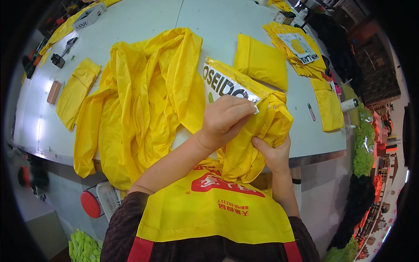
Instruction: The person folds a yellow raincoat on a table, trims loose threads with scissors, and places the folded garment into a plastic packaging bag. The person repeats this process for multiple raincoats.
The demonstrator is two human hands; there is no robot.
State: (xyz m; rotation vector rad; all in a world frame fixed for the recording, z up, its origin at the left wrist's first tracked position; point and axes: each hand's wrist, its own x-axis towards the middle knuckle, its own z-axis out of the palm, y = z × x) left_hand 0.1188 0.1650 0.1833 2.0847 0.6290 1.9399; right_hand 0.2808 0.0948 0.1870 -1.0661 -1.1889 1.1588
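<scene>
My left hand (227, 117) is closed, pinching the rim of a yellow-and-white printed plastic bag (218, 81) in front of me. Yellow rain-jacket-like fabric, a bunched garment (268, 120), lies against the bag's mouth. My right hand (276, 153) grips that garment from its lower right side, thumb on top. How much of the garment is inside the bag cannot be made out. Left of my hands, a large loose yellow jacket (144, 100) spreads across the table and hangs over its front edge. Behind the bag sits a plump folded yellow packet (262, 61).
The white table (209, 22) bears a stack of yellow bags (301, 48) at far right and a folded yellow piece (328, 105) below it. A red pen (311, 112) lies nearby. Folded yellow fabric (78, 92), a small brown block (53, 92) and a carton (89, 16) are leftward.
</scene>
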